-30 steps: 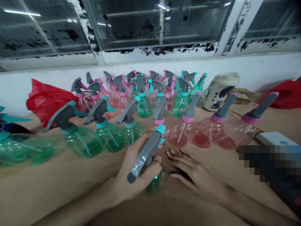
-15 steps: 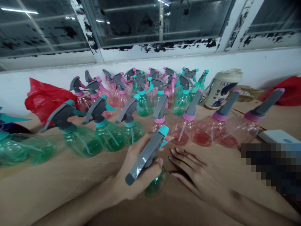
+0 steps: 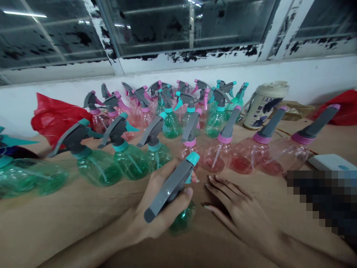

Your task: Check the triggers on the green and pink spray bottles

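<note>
My left hand [image 3: 164, 197] is wrapped round the neck of a green spray bottle [image 3: 182, 219] with a grey and turquoise head. Its fingers lie over the turquoise trigger, which is partly hidden, and the nozzle points away from me. My right hand [image 3: 235, 203] rests on the tabletop to the right of this bottle, fingers stretched out and holding nothing. Just beyond my hands runs a curved row of spray bottles: green ones, such as this green bottle [image 3: 131, 163], to the left and pink ones, such as this pink bottle [image 3: 214, 158], to the right.
More pink and green spray bottles [image 3: 170, 124] crowd behind the front row, near the white wall. A red plastic bag [image 3: 55, 117] lies at the left. At the right stand a cream cup [image 3: 260, 106] and a white box [image 3: 331, 162], with another red bag [image 3: 344, 108] behind.
My left hand and its spray bottle have shifted slightly left and down, and the trigger sits closer to the neck. My right hand has slid a little to the right.
</note>
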Demonstrator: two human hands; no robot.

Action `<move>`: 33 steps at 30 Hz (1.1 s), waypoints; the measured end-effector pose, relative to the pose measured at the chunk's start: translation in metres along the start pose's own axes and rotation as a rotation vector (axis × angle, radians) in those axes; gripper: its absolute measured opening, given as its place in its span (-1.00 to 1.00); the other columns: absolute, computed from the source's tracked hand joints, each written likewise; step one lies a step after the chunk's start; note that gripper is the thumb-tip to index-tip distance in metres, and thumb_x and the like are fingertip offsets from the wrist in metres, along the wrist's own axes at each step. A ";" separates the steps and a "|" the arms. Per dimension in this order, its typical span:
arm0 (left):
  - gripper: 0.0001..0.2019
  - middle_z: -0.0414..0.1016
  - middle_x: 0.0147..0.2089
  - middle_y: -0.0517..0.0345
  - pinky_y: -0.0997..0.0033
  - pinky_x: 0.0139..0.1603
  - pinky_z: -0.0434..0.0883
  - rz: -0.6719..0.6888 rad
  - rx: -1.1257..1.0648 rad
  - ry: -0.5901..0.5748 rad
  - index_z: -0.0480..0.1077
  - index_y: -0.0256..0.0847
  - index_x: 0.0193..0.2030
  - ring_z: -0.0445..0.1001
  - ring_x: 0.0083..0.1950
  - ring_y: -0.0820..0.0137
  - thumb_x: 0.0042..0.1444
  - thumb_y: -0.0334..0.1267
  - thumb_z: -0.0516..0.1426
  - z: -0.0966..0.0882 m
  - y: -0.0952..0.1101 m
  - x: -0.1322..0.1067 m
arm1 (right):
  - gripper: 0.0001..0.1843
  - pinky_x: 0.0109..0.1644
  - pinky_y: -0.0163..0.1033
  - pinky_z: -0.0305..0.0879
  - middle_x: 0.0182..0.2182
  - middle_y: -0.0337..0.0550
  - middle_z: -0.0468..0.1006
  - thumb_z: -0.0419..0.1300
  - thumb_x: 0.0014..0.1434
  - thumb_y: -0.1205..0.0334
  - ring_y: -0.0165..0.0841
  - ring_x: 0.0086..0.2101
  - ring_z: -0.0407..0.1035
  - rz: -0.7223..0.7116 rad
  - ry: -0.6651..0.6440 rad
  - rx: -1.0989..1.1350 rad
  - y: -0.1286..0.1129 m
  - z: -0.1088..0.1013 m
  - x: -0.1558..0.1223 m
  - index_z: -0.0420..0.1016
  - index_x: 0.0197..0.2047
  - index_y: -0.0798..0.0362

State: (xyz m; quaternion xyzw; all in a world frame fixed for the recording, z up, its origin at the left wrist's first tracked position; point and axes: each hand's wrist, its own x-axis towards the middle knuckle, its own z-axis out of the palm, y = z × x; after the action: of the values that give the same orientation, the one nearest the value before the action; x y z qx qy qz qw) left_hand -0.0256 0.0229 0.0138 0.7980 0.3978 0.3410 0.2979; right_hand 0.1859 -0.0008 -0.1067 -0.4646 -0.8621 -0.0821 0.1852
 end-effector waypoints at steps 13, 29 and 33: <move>-0.63 0.42 -0.18 0.18 0.43 -0.26 0.43 0.018 0.022 0.056 0.27 -0.15 -0.07 0.48 -0.29 0.39 -0.07 -0.46 0.07 0.012 -0.005 -0.005 | -0.49 0.14 0.02 0.24 0.14 0.06 0.33 0.07 0.22 0.10 -0.15 0.16 0.14 -0.062 0.000 0.132 0.005 0.006 -0.002 0.27 0.17 0.17; -0.74 0.33 -0.44 0.32 0.47 -0.52 0.37 0.025 0.023 0.076 0.23 -0.09 -0.21 0.26 -0.60 0.51 -0.07 -0.44 0.00 0.012 -0.007 -0.002 | -0.56 0.15 0.02 0.24 0.13 -0.09 0.35 0.08 0.21 0.09 -0.20 0.15 0.17 -0.032 -0.056 0.252 0.009 -0.001 0.003 0.32 0.13 0.05; -0.76 0.26 -0.49 0.35 0.46 -0.54 0.33 0.018 0.010 0.080 0.22 -0.10 -0.24 0.19 -0.62 0.50 -0.09 -0.43 0.01 0.010 -0.004 -0.002 | -0.57 0.14 0.01 0.25 0.12 -0.09 0.37 0.09 0.21 0.10 -0.20 0.13 0.20 -0.023 -0.040 0.257 0.007 -0.004 0.004 0.33 0.12 0.04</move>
State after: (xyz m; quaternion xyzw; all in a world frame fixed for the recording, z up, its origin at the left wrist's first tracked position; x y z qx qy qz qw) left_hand -0.0204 0.0213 0.0045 0.7885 0.4040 0.3735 0.2749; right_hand 0.1909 0.0054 -0.1019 -0.4287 -0.8742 0.0361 0.2250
